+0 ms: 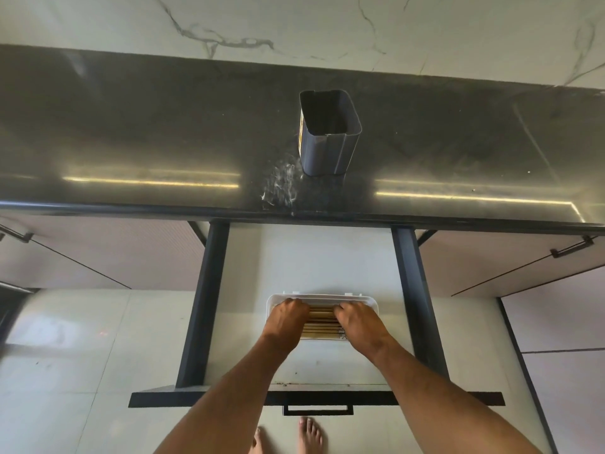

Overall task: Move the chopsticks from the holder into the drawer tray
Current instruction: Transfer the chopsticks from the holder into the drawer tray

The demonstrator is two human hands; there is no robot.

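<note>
A dark grey square holder (329,136) stands upright on the black countertop, and nothing shows inside it. Below, the drawer (314,263) is pulled out. A white tray (322,297) lies in it, holding several wooden chopsticks (322,320) side by side, running left to right. My left hand (288,317) rests palm down on the left part of the chopsticks. My right hand (355,319) presses on their right part. Both hands have fingers curled over the sticks, hiding their ends.
The black countertop (163,142) has a front edge overhanging the drawer, with white smudges near the holder. Dark drawer rails (209,290) run on both sides. A handle (317,409) is on the drawer front. Closed cabinet doors flank it. Bare feet stand on the tiled floor.
</note>
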